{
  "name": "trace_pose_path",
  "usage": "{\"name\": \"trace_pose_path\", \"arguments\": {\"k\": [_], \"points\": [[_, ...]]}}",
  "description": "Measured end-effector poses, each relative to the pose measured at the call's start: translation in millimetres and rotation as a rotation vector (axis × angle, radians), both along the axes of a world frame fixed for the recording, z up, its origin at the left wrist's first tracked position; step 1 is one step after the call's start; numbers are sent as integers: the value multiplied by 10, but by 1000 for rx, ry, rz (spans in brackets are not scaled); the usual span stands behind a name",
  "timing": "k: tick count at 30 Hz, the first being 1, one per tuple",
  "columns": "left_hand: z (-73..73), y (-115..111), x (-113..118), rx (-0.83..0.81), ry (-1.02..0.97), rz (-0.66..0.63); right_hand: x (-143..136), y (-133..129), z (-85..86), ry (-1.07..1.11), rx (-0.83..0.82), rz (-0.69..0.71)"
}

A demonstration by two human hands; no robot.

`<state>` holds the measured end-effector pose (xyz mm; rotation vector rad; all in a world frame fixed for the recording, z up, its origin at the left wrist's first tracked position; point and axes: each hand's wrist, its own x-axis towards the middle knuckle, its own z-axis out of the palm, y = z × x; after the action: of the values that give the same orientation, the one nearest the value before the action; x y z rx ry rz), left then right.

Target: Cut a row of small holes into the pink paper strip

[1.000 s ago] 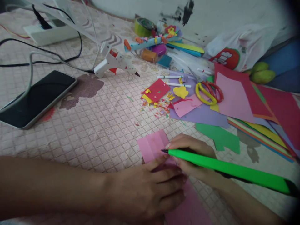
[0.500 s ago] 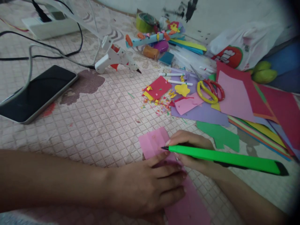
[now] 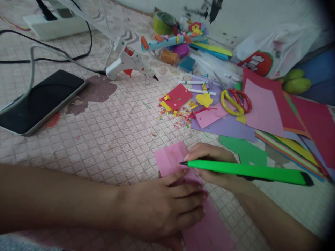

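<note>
A strip of pink paper [image 3: 169,156] with fold lines lies slantwise on the tablecloth. Across its middle my left hand [image 3: 163,205] rests flat, palm down, fingers stretched out and slightly apart. My right hand [image 3: 220,152], at the strip's right edge, pinches a green pen [image 3: 248,170] close to its black tip. The tip is over the upper part of the paper, just beyond my left index finger; whether it touches cannot be made out. The long barrel slants away to the right, hiding part of my right hand.
Scissors [image 3: 236,102], coloured paper sheets [image 3: 264,108], white pens [image 3: 201,92] and paper scraps [image 3: 180,118] lie behind the right hand. A glue gun [image 3: 128,64], a corded phone [image 3: 44,101] and a power strip [image 3: 60,28] are at the left. A plastic bag [image 3: 280,48] stands by the wall.
The pen's far end has swung slightly up and to the left, while its tip stays at nearly the same spot. My left hand holds its place on the paper.
</note>
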<state>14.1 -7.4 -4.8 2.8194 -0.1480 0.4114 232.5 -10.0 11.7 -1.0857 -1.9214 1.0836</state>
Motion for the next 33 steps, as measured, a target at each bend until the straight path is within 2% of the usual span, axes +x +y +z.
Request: {"name": "trace_pose_path", "arguments": {"k": [7, 13, 33], "points": [[1, 1, -4, 40, 38, -13, 44, 72, -61, -2, 19, 75], [10, -9, -4, 43, 69, -24, 20, 89, -107, 1, 92, 58], [-10, -8, -8, 34, 17, 0, 20, 95, -76, -24, 27, 68]]}}
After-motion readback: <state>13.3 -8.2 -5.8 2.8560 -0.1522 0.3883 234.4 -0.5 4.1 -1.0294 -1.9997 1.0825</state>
